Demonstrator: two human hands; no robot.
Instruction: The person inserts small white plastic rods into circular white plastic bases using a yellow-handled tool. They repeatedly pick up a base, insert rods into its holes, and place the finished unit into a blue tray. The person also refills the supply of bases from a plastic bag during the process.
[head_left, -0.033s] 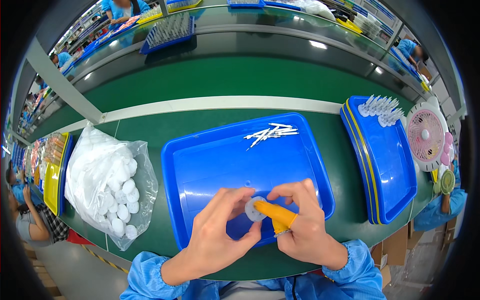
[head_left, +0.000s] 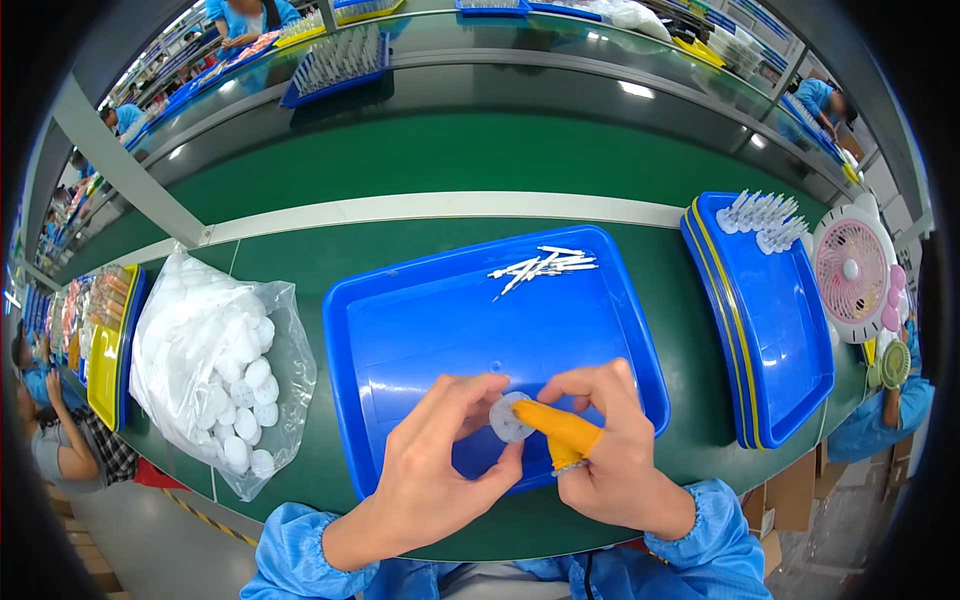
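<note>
Over the near part of a large blue tray (head_left: 440,330), my left hand (head_left: 432,460) pinches a small round translucent plastic disc (head_left: 510,418) by its edge, between thumb and fingertips. My right hand (head_left: 612,450) is beside it with bent fingers. A yellow finger cot (head_left: 562,430) covers one of its fingers, and that fingertip rests on the disc's face. Whether the right hand holds anything small is hidden behind the covered finger. Thin white sticks (head_left: 545,264) lie in a loose heap at the tray's far end.
On the left stands an open clear bag (head_left: 215,370) full of similar discs. Stacked blue trays (head_left: 765,330) on the right carry discs with upright sticks (head_left: 762,220), beside a pink-and-white fan (head_left: 850,262). A metal rail (head_left: 440,208) runs behind. Co-workers sit farther off.
The yellow-covered fingertip of my right hand has shifted very slightly to the right on the disc. My left hand keeps its hold.
</note>
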